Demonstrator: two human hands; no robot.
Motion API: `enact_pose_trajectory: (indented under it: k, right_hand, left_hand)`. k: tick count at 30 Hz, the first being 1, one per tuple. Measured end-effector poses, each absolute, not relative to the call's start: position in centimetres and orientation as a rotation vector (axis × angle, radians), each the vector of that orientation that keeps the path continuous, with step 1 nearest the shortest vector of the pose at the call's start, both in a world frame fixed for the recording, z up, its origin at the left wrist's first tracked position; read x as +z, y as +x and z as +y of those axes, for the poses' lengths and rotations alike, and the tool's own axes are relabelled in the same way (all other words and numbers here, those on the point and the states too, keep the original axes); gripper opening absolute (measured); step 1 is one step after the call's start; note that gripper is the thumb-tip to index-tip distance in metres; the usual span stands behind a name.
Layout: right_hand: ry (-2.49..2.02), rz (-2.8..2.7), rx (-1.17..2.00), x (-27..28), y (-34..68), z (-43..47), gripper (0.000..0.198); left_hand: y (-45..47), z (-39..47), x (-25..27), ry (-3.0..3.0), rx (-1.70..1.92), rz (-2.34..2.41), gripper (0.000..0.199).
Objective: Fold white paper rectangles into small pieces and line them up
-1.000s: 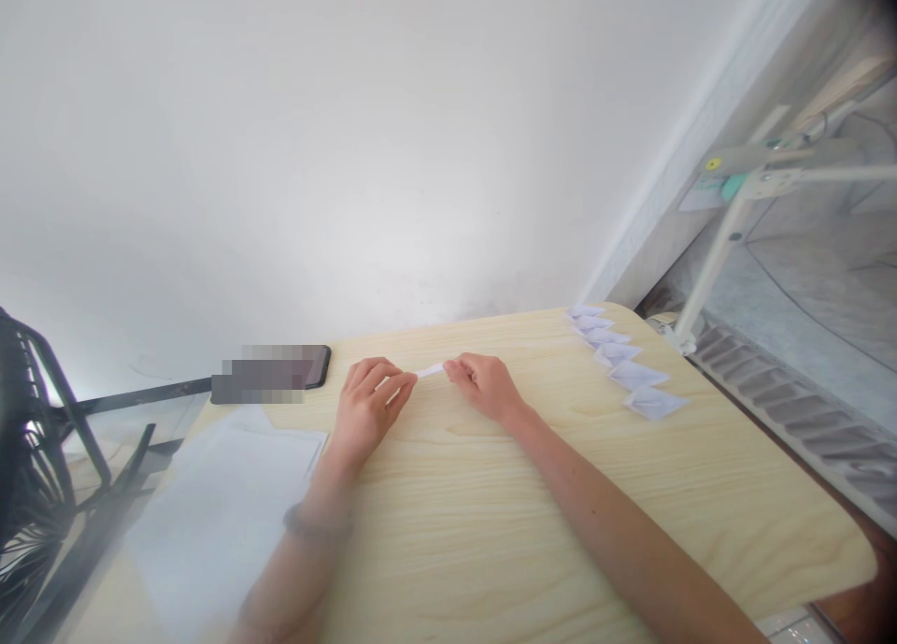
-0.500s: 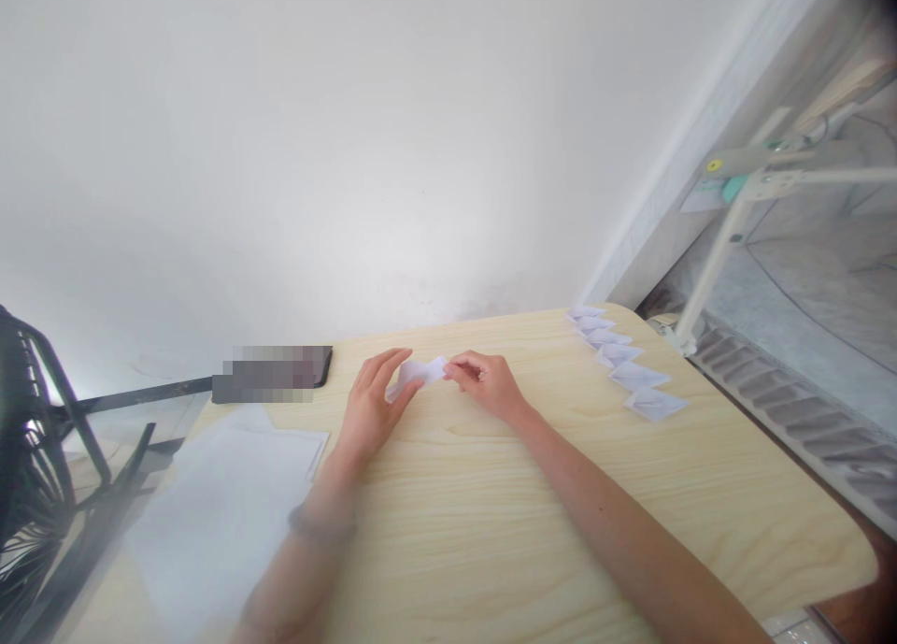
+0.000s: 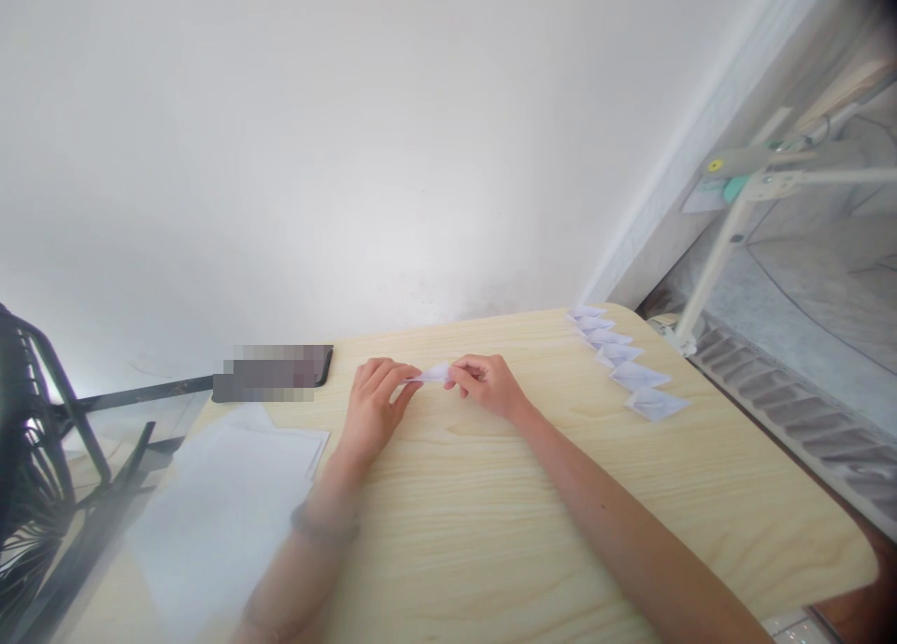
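Observation:
A small folded piece of white paper is held between my two hands, just over the table. My left hand pinches its left tip between thumb and fingers. At the other end, my right hand grips the paper with thumb and forefinger, the rest of its fingers curled in. The fingertips cover both ends of the paper. To the right, several folded white paper pieces with pointed ends lie in a slanting row.
Loose white sheets lie at the left of the wooden table. Behind them is a dark flat device, partly blurred out. A black chair stands past the left edge, a wall behind, a white metal frame at right.
My left fingers have closed from a wider hold to a pinch on the paper's left tip. The paper now looks flatter and narrower. My right hand has barely moved.

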State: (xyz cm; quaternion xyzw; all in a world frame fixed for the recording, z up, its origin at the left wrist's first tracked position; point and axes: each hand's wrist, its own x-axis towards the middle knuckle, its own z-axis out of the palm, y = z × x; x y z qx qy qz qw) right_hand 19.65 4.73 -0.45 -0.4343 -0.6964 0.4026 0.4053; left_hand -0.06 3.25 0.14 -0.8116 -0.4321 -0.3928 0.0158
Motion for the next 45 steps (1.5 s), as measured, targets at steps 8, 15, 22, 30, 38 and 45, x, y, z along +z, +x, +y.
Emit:
enact_pose_trajectory:
  k: [8,15,22,30,38,45]
  right_hand:
    - [-1.114,-1.749,0.773,-0.8,19.4,4.8,0.022]
    - [-0.999,-1.89,0.364,-0.8,18.6,4.4,0.018]
    - [-0.99,-1.954,0.274,-1.4,18.3,4.7,0.026]
    - [-1.02,-1.92,0.348,-1.5,18.4,4.9,0.019]
    - [-1.011,-1.969,0.451,-1.5,18.6,5.0,0.017]
    - [-0.976,-1.76,0.579,-1.5,18.8,5.3,0.018]
  left_hand:
    - [0.0,3.2,0.0,-2.572,-1.213,-1.344,0.01]
    - [0.2,3.1,-0.1,-2.511,-1.298,-1.54,0.014]
    - [0.4,2.8,-0.1,-2.558,-1.342,-1.633,0.02]
    - [0.3,3.0,0.0,-2.601,-1.334,-1.505,0.016]
    - [-0.1,3.4,-0.4,-2.57,-1.222,-1.391,0.016]
    - [-0.1,3.5,-0.2,-2.567,-1.215,-1.4,0.023]
